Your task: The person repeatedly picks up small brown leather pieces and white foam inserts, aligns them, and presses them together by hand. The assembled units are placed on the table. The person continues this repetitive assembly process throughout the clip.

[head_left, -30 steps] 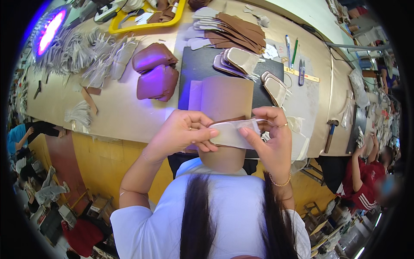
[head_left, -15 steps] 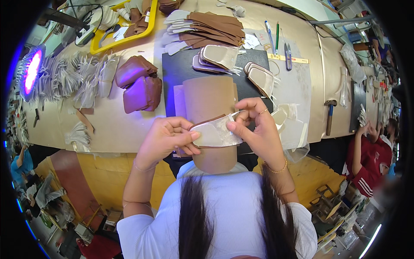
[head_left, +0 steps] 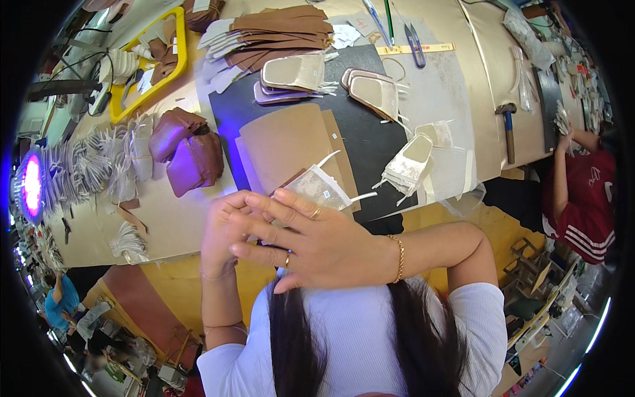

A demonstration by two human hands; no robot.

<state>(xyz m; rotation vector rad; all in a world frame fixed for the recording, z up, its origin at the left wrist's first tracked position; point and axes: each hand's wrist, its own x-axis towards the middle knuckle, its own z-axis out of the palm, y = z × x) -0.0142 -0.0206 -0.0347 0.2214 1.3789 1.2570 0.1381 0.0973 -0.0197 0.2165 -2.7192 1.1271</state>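
Right hand point(head_left: 324, 248) swung over left hand point(head_left: 220, 231).

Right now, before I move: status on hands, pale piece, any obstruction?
Right hand open, crossed over left hand; left grip hidden. Pale piece shows beyond, in front of tan sheet. Hands hide its near end.

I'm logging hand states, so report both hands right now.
Left hand: partly hidden; whether it grips the pale piece with white tails cannot be told.
Right hand: open, fingers extended across the left hand.
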